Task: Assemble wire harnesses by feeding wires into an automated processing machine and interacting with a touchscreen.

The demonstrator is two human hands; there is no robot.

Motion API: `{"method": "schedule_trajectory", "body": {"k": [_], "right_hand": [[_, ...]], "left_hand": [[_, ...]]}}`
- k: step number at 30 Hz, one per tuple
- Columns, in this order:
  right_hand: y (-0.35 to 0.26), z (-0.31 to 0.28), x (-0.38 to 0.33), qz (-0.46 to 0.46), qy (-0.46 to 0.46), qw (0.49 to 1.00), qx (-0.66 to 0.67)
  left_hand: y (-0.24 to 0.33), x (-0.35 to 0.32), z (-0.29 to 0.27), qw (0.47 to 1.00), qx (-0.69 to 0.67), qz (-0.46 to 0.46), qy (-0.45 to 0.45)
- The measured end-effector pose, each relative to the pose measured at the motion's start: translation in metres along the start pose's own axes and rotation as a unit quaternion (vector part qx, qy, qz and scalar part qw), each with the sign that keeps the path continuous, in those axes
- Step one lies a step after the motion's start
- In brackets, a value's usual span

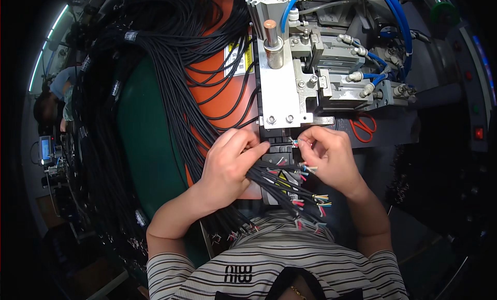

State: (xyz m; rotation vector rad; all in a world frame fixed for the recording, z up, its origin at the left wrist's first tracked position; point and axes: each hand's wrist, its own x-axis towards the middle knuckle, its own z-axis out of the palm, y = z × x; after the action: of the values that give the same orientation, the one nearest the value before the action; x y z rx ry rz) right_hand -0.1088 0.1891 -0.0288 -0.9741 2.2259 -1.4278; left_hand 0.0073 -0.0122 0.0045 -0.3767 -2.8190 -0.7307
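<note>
My left hand (226,168) is closed around a bundle of black cables (274,182), close to the front of a metal press fixture (279,100). The cables' stripped ends, with red, white, yellow and blue inner wires (322,199), fan out to the right and toward my body. My right hand (332,159) pinches the thin coloured wires (295,143) at the end of one black cable, just below the fixture's front edge. That cable runs level between my two hands.
Long black cables (171,67) drape over an orange surface (220,88) and a green surface (145,124) on the left. Red-handled scissors (363,127) lie right of the fixture. Blue air hoses (405,25) curve behind it. Another person (52,100) is at the far left.
</note>
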Motion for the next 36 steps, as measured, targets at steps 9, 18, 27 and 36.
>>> {"method": "schedule_trajectory", "body": {"k": [9, 18, 27, 36], "right_hand": [[-0.016, -0.008, -0.021, 0.078, -0.058, 0.974, 0.203], [-0.013, 0.009, -0.022, 0.033, -0.003, 0.964, 0.262], [-0.011, 0.015, -0.019, 0.06, 0.03, 0.928, 0.367], [-0.002, 0.007, -0.013, 0.108, -0.074, 0.895, 0.426]], "left_hand": [[-0.003, 0.001, 0.006, 0.997, 0.02, -0.043, 0.055], [0.009, 0.006, 0.002, 0.996, -0.029, 0.072, 0.033], [0.009, 0.014, 0.012, 0.995, -0.048, 0.045, 0.075], [0.004, 0.015, 0.017, 0.991, -0.111, 0.054, 0.053]]}}
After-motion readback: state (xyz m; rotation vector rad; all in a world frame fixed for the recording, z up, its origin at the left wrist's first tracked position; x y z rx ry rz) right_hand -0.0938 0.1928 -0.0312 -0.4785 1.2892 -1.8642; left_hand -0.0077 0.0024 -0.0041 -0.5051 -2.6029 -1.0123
